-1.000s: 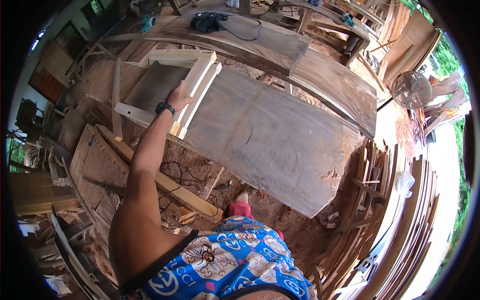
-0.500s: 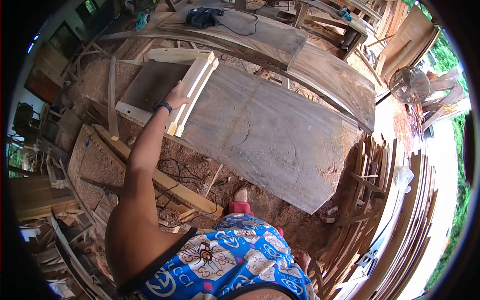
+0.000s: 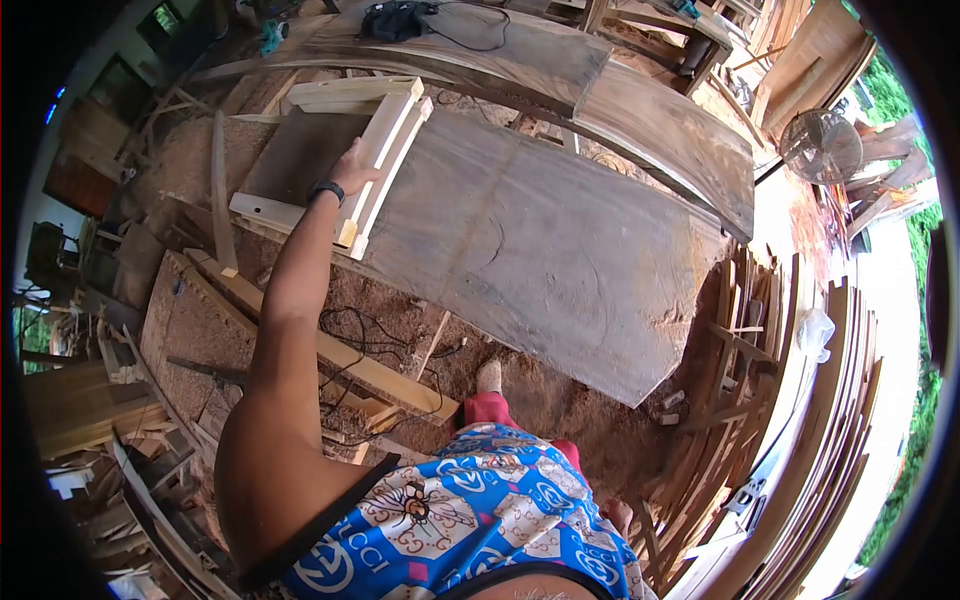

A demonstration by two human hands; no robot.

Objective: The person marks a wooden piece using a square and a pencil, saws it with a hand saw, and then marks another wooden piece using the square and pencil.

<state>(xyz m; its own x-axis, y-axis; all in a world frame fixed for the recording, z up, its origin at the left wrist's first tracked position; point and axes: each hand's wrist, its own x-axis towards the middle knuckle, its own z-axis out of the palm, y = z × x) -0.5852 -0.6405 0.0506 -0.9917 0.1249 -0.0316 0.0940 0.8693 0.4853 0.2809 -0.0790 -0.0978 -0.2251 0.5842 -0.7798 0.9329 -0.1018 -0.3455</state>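
My left hand (image 3: 352, 170), with a dark watch on its wrist, is on the inner rail of a pale wooden frame (image 3: 385, 135). Its fingers curl over the rail's edge, the thumb stretching across toward the parallel rail. The frame lies on the left part of a large grey wooden slab (image 3: 560, 240), with side pieces running left from the paired rails. My right hand is not in view.
Behind the slab lies another long wooden slab (image 3: 660, 130), with a black cloth or bag (image 3: 395, 20) and cord on it. A fan (image 3: 821, 147) stands at the right. Stacked planks (image 3: 800, 430) lie right; a board (image 3: 380, 380) and black cables lie below left.
The view has shifted slightly, and one foot shows a little further from the body's hem. My left hand remains on the frame, which has hardly moved against the slab.
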